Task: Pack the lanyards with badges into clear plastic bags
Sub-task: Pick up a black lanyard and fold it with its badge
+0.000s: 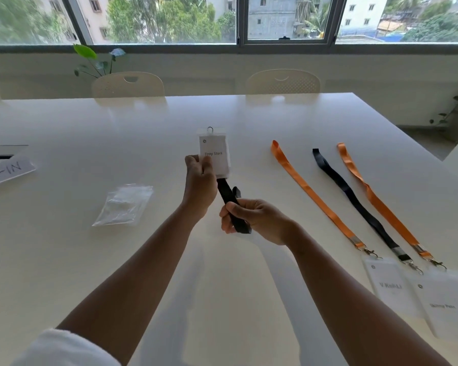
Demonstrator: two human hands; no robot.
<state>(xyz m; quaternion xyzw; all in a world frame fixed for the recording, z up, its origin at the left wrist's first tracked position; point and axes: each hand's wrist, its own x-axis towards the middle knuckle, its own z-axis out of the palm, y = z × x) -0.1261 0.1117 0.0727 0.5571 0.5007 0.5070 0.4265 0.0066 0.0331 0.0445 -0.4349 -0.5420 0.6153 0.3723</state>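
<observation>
Above the middle of the white table [64, 260], my left hand [198, 180] pinches the lower left edge of a white name badge [214, 151] in a clear sleeve, held upright. Its folded black lanyard strap [229, 196] hangs below the badge, and my right hand [251, 220] grips that bundle. A small pile of clear plastic bags [124, 204] lies flat on the table to the left of my hands.
Three more lanyards lie side by side at the right: an orange one [312, 196], a black one [354, 202] and another orange one [376, 202], with badges [389, 286] near the front right edge. A paper sign [6, 173] lies far left. Two chairs [128, 84] stand behind the table.
</observation>
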